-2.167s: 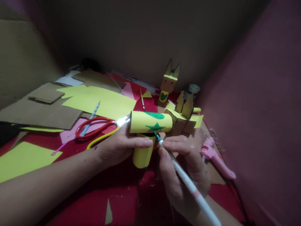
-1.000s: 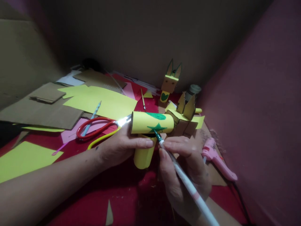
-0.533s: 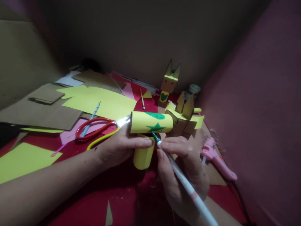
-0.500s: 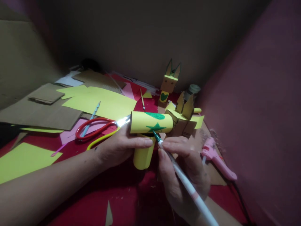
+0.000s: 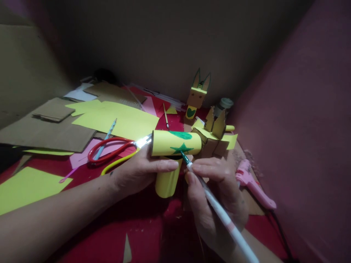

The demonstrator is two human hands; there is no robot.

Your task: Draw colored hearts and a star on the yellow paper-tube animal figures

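My left hand (image 5: 145,166) is closed around a yellow paper-covered tube (image 5: 161,143), its thumb along the lower side and the other fingers hidden behind. Green shapes mark the tube: a rounded one on top and a star (image 5: 181,148) facing me. Pinched in my right hand (image 5: 216,186) is a white felt-tip pen (image 5: 219,210) with its green tip touching the star. A cardboard box-shaped piece with pointed ears (image 5: 214,138) adjoins the tube's right end. Below my left thumb hangs or stands a second yellow tube (image 5: 166,182); whether it is joined to the first is hidden.
Red-and-yellow-handled scissors (image 5: 109,149) and a blue pencil (image 5: 111,129) lie left, among yellow paper (image 5: 120,115) and cardboard sheets (image 5: 55,135). A pink glue gun (image 5: 255,186) lies right, its cable trailing forward. Behind stands an eared cardboard figure (image 5: 196,98) near a jar (image 5: 225,104).
The pen tip has shifted slightly to the right along the star, and my right hand moved right with it. My left hand and the tube have stayed almost still.
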